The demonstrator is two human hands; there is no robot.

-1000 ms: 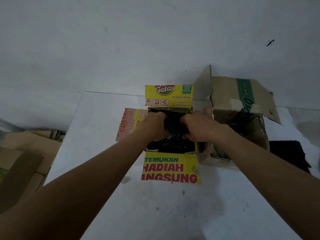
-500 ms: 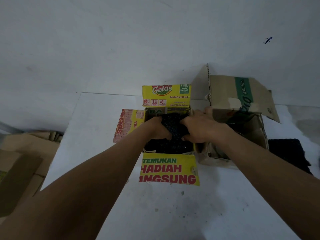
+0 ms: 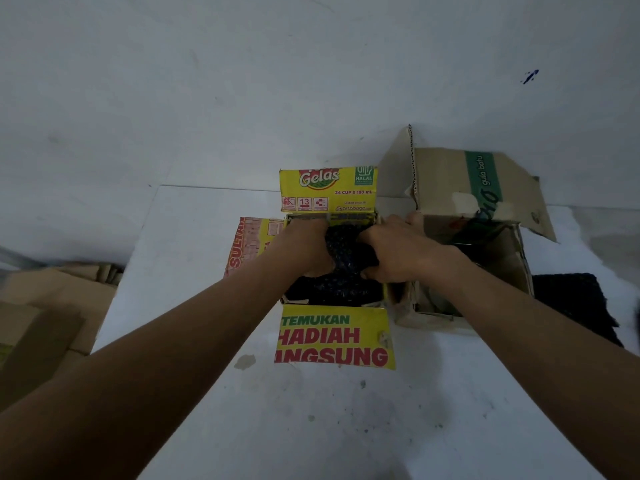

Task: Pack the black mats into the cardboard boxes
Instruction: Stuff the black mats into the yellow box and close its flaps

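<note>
- Mat (image 3: 343, 258): black, bumpy glossy texture.
- Box (image 3: 334, 337): yellow flaps with red and green lettering; left flap carries a pinkish brick-like pattern.
- Second box (image 3: 446, 178): plain brown with a green stripe.
- Loose mat (image 3: 571, 303): black, matte.
- Floor (image 3: 207, 393): white, with dark specks.
- Wall (image 3: 242, 81): white, one blue mark.

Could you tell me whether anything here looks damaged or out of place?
The brown box on the right is crumpled, its flap torn and sagging. One black mat lies unpacked on the floor beside it. Otherwise both hands press mats into the yellow box.
</note>
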